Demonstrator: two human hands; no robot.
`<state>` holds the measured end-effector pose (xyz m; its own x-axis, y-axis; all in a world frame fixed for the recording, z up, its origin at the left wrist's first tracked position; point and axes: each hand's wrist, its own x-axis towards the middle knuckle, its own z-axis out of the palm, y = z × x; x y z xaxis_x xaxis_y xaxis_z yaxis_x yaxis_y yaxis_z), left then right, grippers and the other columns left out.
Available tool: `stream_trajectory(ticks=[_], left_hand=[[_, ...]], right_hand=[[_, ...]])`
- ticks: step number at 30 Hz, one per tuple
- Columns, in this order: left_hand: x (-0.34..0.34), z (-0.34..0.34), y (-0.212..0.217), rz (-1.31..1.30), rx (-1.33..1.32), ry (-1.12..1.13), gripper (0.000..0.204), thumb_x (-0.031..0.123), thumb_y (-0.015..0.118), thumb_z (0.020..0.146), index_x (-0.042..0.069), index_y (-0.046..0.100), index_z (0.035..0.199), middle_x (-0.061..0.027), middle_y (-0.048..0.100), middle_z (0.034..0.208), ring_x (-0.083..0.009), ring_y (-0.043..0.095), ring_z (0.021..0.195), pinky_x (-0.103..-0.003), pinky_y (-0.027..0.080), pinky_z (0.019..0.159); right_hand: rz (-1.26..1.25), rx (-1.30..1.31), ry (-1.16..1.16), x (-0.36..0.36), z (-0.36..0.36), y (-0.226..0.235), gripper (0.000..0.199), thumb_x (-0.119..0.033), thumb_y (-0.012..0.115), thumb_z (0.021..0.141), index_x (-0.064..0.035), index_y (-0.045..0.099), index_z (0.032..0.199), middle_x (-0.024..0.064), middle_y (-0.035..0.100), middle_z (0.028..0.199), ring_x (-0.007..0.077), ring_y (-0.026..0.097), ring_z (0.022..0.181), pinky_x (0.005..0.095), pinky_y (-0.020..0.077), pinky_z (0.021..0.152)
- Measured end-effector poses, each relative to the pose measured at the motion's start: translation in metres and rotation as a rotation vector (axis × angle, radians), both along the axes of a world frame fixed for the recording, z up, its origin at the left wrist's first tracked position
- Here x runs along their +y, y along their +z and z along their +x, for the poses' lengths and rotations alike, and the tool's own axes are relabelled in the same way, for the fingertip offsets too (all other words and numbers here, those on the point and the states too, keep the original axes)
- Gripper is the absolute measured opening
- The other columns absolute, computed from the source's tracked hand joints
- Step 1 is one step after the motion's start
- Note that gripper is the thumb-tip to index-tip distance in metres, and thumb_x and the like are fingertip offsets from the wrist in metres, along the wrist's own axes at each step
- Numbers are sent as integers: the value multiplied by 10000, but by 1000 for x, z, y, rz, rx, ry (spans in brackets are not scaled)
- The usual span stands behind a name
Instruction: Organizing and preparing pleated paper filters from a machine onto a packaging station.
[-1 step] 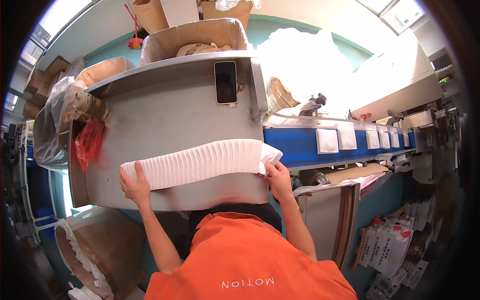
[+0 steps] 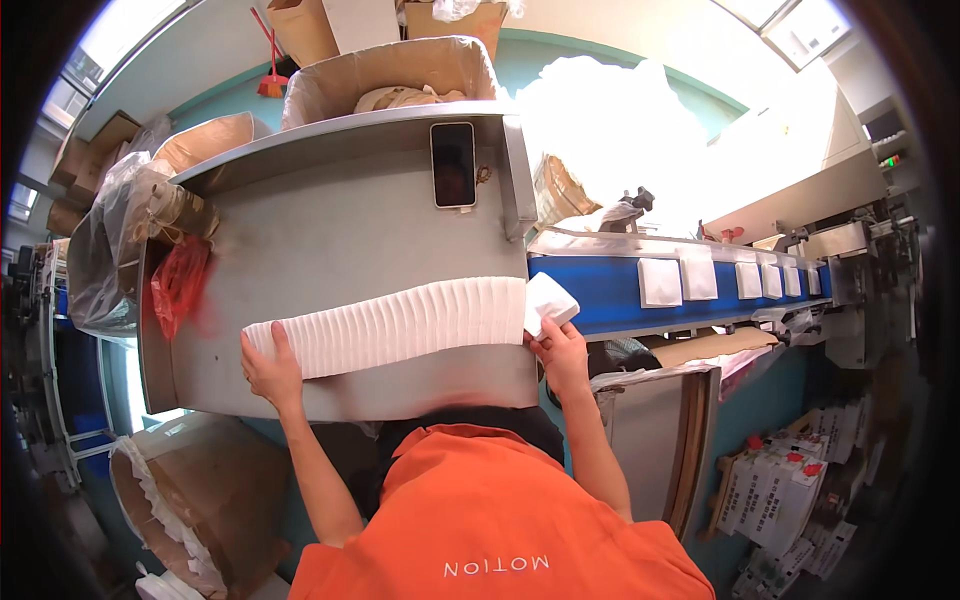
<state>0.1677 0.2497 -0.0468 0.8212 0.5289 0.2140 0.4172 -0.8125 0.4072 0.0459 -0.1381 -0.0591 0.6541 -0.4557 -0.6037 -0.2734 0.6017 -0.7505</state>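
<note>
A long, slightly curved row of white folded paper napkins (image 2: 400,322), packed face to face, lies across the grey metal work table (image 2: 330,240). My left hand (image 2: 270,370) grips the left end of the row, its thumb on the near top edge and its fingers round the end. At the other end, my right hand (image 2: 562,352) pinches a folded white napkin (image 2: 550,300), tilted and slightly apart from the row. This napkin lies over the edge where the table meets the blue conveyor belt (image 2: 605,275).
Several white folded napkins (image 2: 660,283) sit spaced along the belt. A phone (image 2: 453,165) lies at the table's far right, a red plastic bag (image 2: 180,285) at its left side. Large cardboard boxes stand beyond the table (image 2: 390,60) and at the near left (image 2: 215,490).
My right hand has shifted slightly right, drawing the folded napkin away from the end of the row. My left hand stays on the left end.
</note>
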Motion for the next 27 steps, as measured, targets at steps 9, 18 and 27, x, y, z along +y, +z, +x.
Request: stream_trajectory(ticks=[9, 18, 27], left_hand=[[-6, 1, 2, 7, 10, -16, 744, 594, 548, 869, 68, 427, 1381, -199, 513, 1310, -394, 477, 1206, -517, 379, 986], [-16, 5, 8, -10, 39, -56, 748, 594, 543, 873, 61, 423, 1384, -211, 498, 1332, -401, 465, 1225, -505, 372, 1006], [-18, 6, 3, -2, 16, -64, 733, 577, 556, 872, 68, 424, 1383, -202, 511, 1314, -396, 479, 1205, -513, 380, 988]], right_hand=[[-27, -140, 275, 24, 32, 15, 319, -264, 594, 959, -30, 574, 1175, 16, 634, 994, 71, 582, 823, 241, 474, 734], [-173, 10, 181, 6, 25, 5, 464, -376, 609, 942, 11, 541, 1189, 75, 640, 1006, 117, 596, 857, 256, 497, 718], [11, 45, 119, 3, 2, 4, 275, -200, 588, 946, -19, 559, 1151, 73, 649, 923, 145, 637, 770, 232, 502, 632]])
